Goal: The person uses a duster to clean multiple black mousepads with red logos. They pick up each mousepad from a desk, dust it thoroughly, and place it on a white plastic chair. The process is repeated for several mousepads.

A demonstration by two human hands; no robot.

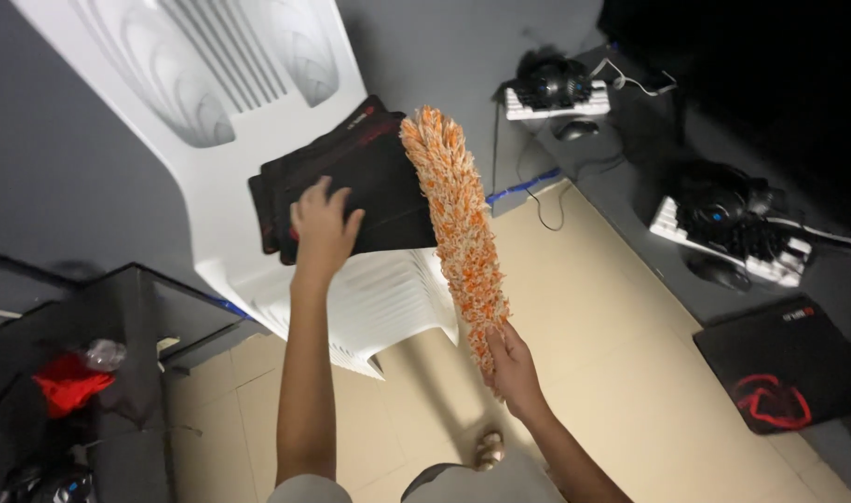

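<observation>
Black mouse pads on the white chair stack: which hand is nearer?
Left. The left hand rests on the black mouse pads; the right hand is below and apart, gripping the orange duster.

The floor [621, 373] is laid with beige tiles. A grey wall [53, 168] fills the far left. A stack of white plastic chairs [211, 84] stands at the centre. A dark glass cabinet [136, 317] occupies the near left. The far right is in deep shadow.
</observation>
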